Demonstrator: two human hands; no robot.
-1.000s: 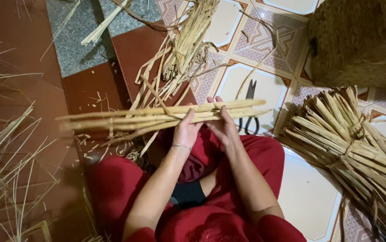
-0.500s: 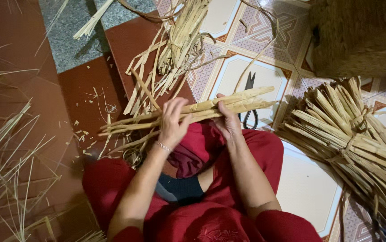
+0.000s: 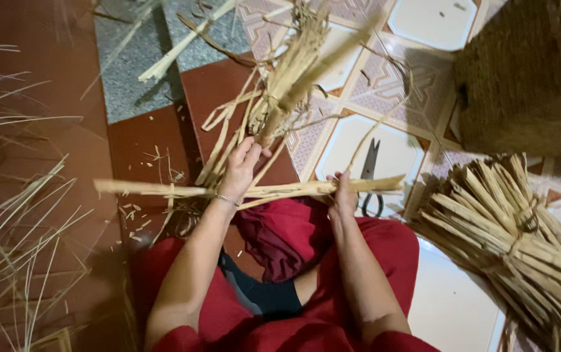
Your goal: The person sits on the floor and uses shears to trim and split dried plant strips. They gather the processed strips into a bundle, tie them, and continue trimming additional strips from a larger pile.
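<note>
I sit on the floor in red trousers. My right hand [image 3: 343, 194] grips a small bundle of pale dried stalks [image 3: 293, 190] that lies level across my lap, its ends sticking out left and right. My left hand [image 3: 241, 168] reaches forward over that bundle to a loose pile of dried strips [image 3: 287, 85] on the floor, fingers closing on its lower end. Black scissors [image 3: 369, 171] lie on the tile just beyond my right hand.
A large tied sheaf of thick stalks [image 3: 515, 241] lies at my right. A woven straw basket [image 3: 521, 78] stands at the upper right. Thin dry grass blades [image 3: 19, 234] spread over the dark red floor at the left. Small scraps litter the floor near my left knee.
My left hand has let go of the stalk bundle and reached forward to the loose pile. The bundle, now held by my right hand alone, has swung from tilted back to level.
</note>
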